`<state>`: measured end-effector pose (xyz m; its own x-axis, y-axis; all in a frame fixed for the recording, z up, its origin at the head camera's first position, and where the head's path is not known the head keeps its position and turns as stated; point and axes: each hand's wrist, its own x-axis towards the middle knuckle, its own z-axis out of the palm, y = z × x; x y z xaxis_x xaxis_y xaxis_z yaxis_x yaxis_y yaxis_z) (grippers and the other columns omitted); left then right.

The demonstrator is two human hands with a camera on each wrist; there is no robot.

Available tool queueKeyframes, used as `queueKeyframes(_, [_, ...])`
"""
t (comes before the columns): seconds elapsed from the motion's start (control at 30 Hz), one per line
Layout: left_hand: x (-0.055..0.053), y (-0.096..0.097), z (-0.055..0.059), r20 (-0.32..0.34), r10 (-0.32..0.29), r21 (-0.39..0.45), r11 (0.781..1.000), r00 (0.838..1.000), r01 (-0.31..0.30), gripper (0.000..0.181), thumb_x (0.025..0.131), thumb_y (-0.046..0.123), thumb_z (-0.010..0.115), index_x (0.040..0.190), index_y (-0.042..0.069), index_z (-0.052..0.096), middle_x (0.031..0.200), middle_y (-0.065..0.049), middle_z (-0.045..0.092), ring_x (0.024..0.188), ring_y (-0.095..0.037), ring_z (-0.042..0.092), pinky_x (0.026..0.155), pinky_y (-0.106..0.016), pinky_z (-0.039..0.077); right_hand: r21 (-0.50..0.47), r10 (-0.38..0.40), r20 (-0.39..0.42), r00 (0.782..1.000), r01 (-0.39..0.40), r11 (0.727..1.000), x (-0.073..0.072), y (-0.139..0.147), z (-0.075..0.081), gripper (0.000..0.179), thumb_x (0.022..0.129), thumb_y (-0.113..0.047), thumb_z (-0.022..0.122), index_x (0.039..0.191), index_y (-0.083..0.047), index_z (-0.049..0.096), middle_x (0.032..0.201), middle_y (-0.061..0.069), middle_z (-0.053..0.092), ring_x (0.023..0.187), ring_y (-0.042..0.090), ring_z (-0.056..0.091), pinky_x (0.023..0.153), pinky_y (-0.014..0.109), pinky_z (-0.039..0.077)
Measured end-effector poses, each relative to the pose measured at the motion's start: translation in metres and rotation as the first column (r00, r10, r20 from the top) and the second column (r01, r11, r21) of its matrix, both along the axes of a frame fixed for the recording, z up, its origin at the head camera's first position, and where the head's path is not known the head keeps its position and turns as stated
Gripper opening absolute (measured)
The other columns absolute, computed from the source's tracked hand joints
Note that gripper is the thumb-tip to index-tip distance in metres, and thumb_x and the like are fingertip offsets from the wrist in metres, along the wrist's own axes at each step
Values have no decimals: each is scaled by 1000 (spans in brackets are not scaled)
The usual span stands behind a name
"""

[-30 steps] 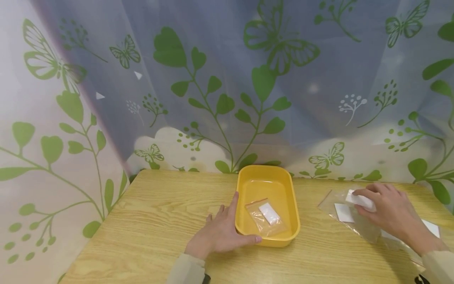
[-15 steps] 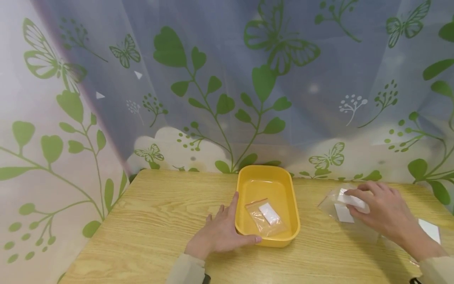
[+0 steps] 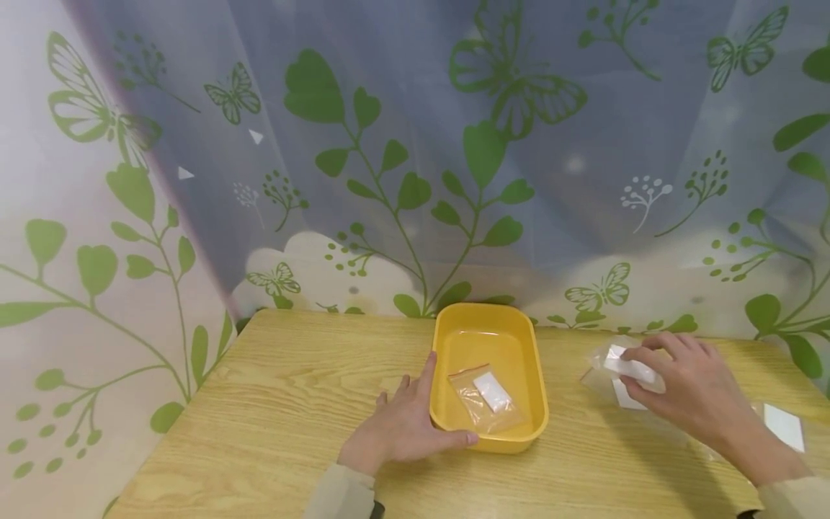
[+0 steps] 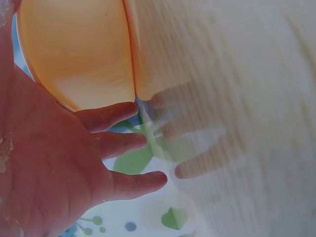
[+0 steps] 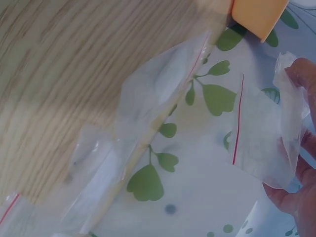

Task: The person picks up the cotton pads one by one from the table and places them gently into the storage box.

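Observation:
A yellow plastic bin [image 3: 542, 404] stands near the back edge of the table. My left hand [image 3: 407, 427] rests at its near left corner, index finger along the side wall and thumb across the front; in the left wrist view the other fingers are straight and spread. Inside the bin lies a clear zip bag holding a white rectangular piece [image 3: 493, 391]. To the right, my right hand [image 3: 697, 386] pinches another clear zip bag [image 5: 261, 131] with a white piece in it, raised over the table. Beneath it, a similar bag [image 3: 625, 394] lies partly hidden.
Further right on the wood-grain table [image 3: 311, 404], another zip bag with a white piece [image 3: 783, 427] lies partly behind the right forearm. A curtain [image 3: 389, 202] printed with green leaves and butterflies hangs right behind the table.
My right hand has moved left a little with the zip bag in its grip, uncovering more of the bag at the far right. The left hand and bin have stayed put.

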<state>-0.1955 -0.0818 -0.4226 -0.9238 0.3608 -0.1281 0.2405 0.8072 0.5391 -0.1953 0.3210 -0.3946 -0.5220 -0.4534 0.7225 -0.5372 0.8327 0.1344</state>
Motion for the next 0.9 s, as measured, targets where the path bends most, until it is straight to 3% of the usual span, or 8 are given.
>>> queueKeyframes(0.4, [0, -1, -1, 10, 1, 3, 1000, 1000, -1, 132, 74, 86, 65, 166, 26, -8, 168, -17, 29, 155, -46, 25, 119, -76, 17, -18, 20, -44, 999, -21, 1000, 2, -19, 8, 64, 103, -65, 35, 89, -17, 76, 87, 5, 68, 80, 29, 64, 67, 52, 49])
queueKeyframes(0.9, [0, 0, 0, 24, 9, -22, 1000, 1000, -8, 131, 73, 88, 63, 166, 28, -7, 167, -16, 32, 155, -45, 23, 121, -73, 15, -68, 38, -58, 998, -42, 997, 0, -49, 10, 61, 102, -65, 41, 92, -14, 75, 86, 6, 68, 83, 33, 64, 73, 56, 52])
